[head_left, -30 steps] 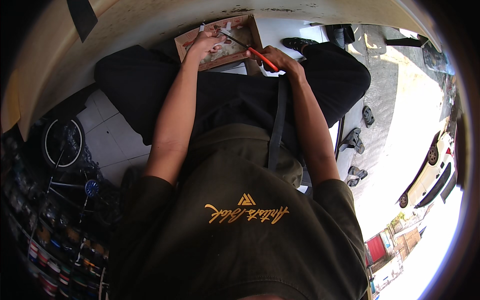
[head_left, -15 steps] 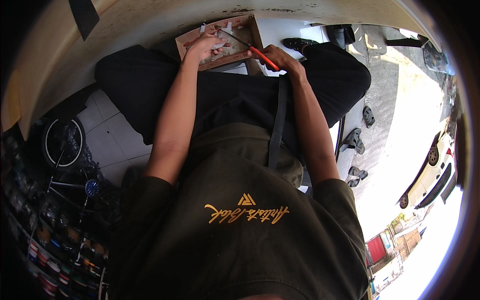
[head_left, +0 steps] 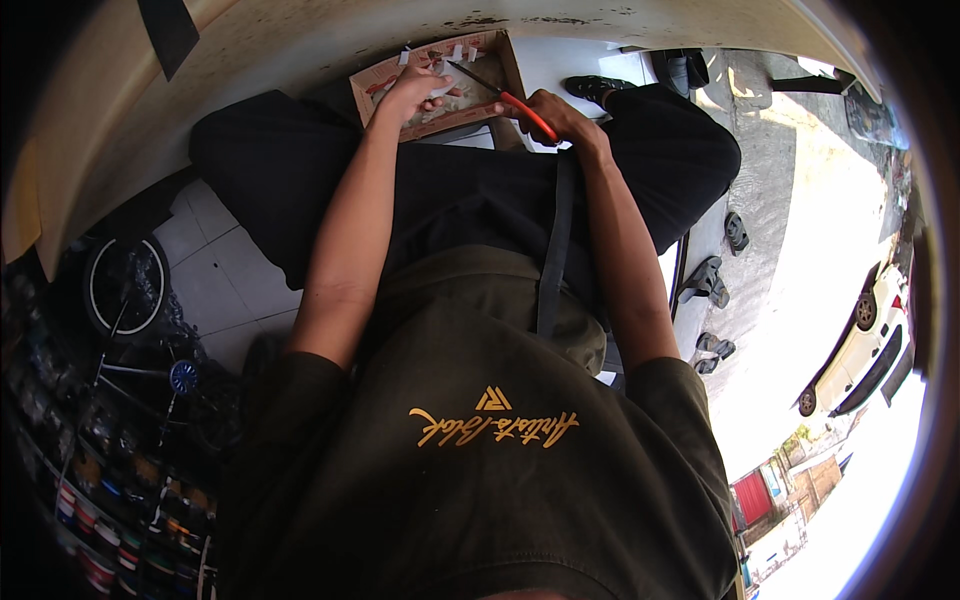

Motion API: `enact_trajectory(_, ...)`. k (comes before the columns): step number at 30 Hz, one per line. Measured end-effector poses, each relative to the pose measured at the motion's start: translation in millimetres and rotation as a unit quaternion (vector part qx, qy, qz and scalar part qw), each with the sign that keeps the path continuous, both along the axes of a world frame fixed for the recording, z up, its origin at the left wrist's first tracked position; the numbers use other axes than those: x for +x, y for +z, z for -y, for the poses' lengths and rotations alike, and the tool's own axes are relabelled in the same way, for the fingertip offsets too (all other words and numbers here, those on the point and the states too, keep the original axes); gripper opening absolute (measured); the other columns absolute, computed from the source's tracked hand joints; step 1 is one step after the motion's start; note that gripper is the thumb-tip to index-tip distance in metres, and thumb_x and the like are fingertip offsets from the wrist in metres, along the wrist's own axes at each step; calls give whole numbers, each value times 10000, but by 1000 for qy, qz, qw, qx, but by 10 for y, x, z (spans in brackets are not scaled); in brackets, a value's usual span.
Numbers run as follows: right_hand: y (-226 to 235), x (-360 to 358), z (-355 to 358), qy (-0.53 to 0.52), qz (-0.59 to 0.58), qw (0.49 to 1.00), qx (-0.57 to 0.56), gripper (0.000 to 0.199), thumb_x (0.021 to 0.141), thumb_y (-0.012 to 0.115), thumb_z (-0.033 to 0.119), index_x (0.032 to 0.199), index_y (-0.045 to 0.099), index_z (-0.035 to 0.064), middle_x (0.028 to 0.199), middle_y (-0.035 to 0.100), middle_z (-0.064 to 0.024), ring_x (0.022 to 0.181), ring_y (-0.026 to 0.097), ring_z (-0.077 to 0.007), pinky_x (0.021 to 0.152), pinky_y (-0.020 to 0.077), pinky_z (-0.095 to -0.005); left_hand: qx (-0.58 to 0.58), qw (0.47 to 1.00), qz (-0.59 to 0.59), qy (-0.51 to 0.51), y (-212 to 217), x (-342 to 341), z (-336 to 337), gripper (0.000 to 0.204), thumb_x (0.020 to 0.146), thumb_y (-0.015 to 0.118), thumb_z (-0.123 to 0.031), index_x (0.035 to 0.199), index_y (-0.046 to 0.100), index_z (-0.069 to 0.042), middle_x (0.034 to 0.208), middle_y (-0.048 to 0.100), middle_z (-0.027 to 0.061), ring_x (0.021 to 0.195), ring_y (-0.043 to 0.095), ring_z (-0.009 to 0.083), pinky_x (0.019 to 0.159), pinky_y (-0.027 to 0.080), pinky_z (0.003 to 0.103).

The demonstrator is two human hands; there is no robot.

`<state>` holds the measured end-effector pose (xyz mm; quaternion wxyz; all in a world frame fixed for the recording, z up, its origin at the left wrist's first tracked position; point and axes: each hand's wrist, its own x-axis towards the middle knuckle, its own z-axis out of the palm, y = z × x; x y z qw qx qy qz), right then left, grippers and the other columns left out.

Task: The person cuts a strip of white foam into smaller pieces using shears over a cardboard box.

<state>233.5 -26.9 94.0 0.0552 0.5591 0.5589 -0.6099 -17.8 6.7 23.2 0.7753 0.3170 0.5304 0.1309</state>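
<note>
My left hand is closed on a small white piece, thin and paper-like, above a shallow cardboard box. In my right hand are scissors with red-orange handles. Their dark blades reach leftward over the box, the tip close to the white piece. Whether the blades touch it is too small to tell. Several white scraps lie in the box near its far side. My fingers partly hide the box's contents.
A dark shoe is right of the box. Sandals rest on the ground at the right, with a white car farther off. A pale curved surface spans the far side. Beside my left arm are a wheel and shelves of containers.
The white piece in my left hand has shifted slightly upward and turned. The scissors' tip has moved a little to the right. White scraps in the box look differently placed.
</note>
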Motion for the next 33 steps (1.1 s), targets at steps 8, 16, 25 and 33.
enact_trajectory(8,-20,29,65,-18,54,995,-81,1002,604,385,892,908,660,-22,630,535,-94,618,534,-194,582,427,-328,6,999,-28,44,60,46,12,195,875,586,-206,949,573,-26,927,668,59,548,452,43,420,340,162)
enact_trajectory(16,24,-27,55,-11,17,999,-41,841,661,431,840,692,593,15,517,428,-21,490,419,-132,466,340,-293,22,997,-22,71,132,63,14,196,877,581,-209,985,570,-46,914,670,56,551,454,36,442,327,142)
enact_trajectory(25,42,-21,42,-26,-18,999,-26,685,741,546,694,530,520,42,433,387,11,416,399,-108,429,328,-280,14,998,-11,56,145,76,2,205,876,588,-211,989,563,-42,912,666,63,539,439,36,418,305,149)
enact_trajectory(33,4,32,38,-13,-5,999,-46,723,724,517,732,679,631,19,445,422,-23,419,434,-128,429,342,-295,-29,997,-24,66,13,60,-6,179,901,537,-177,965,538,-10,895,628,93,525,428,55,389,284,172)
